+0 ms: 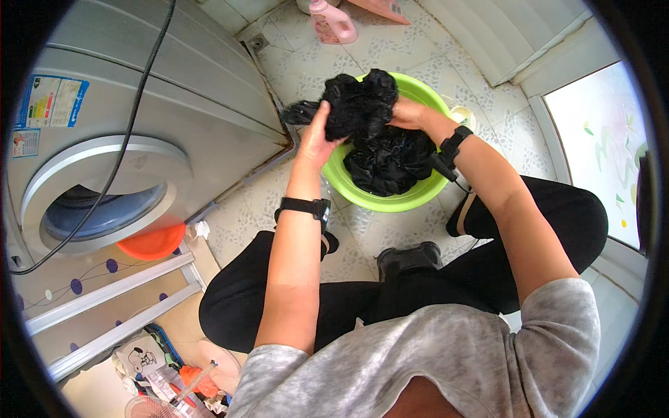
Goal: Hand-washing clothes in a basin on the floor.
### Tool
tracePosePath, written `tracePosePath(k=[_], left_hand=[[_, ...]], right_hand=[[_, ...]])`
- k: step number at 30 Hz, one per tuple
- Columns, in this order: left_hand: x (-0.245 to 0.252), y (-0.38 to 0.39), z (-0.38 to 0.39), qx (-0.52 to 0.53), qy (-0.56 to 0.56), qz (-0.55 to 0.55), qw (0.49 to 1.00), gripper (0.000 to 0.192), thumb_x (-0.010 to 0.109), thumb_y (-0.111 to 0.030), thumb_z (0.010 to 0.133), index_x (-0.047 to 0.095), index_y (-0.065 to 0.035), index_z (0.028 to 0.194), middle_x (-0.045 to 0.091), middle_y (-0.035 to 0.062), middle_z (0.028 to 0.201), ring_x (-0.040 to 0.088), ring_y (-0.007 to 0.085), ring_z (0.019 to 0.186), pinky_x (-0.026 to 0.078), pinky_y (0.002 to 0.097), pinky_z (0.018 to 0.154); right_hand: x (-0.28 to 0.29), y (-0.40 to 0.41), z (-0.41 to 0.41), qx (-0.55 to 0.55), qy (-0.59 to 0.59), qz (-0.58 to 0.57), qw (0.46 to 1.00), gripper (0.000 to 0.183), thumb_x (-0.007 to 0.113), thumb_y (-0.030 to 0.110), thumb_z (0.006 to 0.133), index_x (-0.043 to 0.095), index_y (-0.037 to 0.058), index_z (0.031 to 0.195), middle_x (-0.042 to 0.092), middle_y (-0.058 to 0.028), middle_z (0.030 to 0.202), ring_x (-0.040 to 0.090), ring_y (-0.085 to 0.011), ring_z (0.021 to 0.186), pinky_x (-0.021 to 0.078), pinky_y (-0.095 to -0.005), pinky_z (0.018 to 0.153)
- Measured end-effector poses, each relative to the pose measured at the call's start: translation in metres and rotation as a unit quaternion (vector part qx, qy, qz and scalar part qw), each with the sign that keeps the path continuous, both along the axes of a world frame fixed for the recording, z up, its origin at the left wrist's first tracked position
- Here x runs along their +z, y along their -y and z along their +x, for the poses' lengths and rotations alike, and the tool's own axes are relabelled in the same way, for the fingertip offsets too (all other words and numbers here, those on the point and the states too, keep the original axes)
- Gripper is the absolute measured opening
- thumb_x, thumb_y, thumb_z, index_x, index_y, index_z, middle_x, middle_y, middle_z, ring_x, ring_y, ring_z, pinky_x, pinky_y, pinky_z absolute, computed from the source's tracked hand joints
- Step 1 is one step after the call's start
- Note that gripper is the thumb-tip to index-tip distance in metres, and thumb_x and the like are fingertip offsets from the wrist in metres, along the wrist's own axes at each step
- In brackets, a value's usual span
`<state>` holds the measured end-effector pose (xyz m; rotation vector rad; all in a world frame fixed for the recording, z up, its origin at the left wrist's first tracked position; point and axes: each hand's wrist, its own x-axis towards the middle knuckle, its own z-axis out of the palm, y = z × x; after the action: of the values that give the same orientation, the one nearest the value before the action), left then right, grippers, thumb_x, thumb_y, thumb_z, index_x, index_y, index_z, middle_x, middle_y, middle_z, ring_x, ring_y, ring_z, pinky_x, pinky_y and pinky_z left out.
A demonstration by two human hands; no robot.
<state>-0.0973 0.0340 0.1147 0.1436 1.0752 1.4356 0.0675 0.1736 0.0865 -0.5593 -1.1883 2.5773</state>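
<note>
A bunched, wet-looking black cloth (pixel 355 104) is held up between my two hands above a lime-green plastic basin (pixel 360 199). My left hand (pixel 315 138) grips its left side, thumb laid over the front. At its right side my right hand (pixel 410 113) has hold of it, with the fingertips hidden behind the fabric. More black cloth (pixel 389 167) lies in the basin below; I cannot tell whether it joins the piece in my hands. One end of the held cloth sticks out to the left, past the basin's rim.
A front-loading washing machine (pixel 209 89) stands at left, a black cable (pixel 137 99) crossing before it. Beyond the basin are a pink detergent bottle (pixel 333 23) and a floor drain (pixel 256 43). An orange basin (pixel 151 241) sits below the machine's door. A frosted glass door (pixel 596 146) is at right.
</note>
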Motion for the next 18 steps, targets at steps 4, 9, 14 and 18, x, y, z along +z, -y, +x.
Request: tracePosePath(k=[4, 9, 14, 18], left_hand=[[-0.073, 0.007, -0.003, -0.078, -0.424, -0.144, 0.891, 0.056, 0.066, -0.035, 0.078, 0.052, -0.0031, 0.121, 0.06, 0.0161, 0.112, 0.058, 0.0313, 0.101, 0.044, 0.0399, 0.089], [-0.088, -0.009, 0.036, -0.108, -0.676, -0.16, 0.711, 0.086, 0.071, -0.015, 0.066, 0.023, -0.0088, 0.137, 0.035, 0.0272, 0.132, 0.04, 0.0416, 0.118, 0.037, 0.0428, 0.097], [-0.092, -0.035, 0.072, -0.344, -0.666, -0.213, 0.627, 0.101, 0.074, -0.013, 0.066, 0.009, -0.0221, 0.143, 0.016, 0.0244, 0.144, 0.02, 0.0452, 0.13, 0.032, 0.0512, 0.101], [-0.107, -0.057, 0.077, -0.36, -0.627, -0.309, 0.618, 0.086, 0.064, -0.007, 0.076, 0.013, -0.0244, 0.143, 0.013, 0.0123, 0.147, 0.021, 0.0426, 0.13, 0.037, 0.0575, 0.094]], right_hand=[[0.003, -0.041, 0.015, 0.194, 0.312, 0.41, 0.835, 0.054, 0.069, 0.012, 0.067, 0.05, -0.0014, 0.116, 0.055, -0.0155, 0.114, 0.054, -0.0302, 0.103, 0.0459, -0.0379, 0.084], [-0.032, -0.027, 0.035, 0.167, 0.375, 0.634, 0.656, 0.091, 0.072, 0.032, 0.066, 0.021, 0.0103, 0.138, 0.03, -0.0271, 0.133, 0.048, -0.0434, 0.107, 0.0438, -0.0434, 0.088], [-0.062, 0.015, 0.018, 0.265, 0.446, 0.658, 0.545, 0.098, 0.072, 0.044, 0.068, 0.014, 0.0169, 0.143, 0.03, -0.0235, 0.136, 0.043, -0.0474, 0.111, 0.0416, -0.0486, 0.091], [-0.1, -0.008, 0.006, 0.28, 0.388, 0.723, 0.498, 0.098, 0.074, 0.047, 0.064, 0.025, 0.0073, 0.139, 0.03, -0.0227, 0.135, 0.037, -0.0465, 0.117, 0.0439, -0.0465, 0.09]])
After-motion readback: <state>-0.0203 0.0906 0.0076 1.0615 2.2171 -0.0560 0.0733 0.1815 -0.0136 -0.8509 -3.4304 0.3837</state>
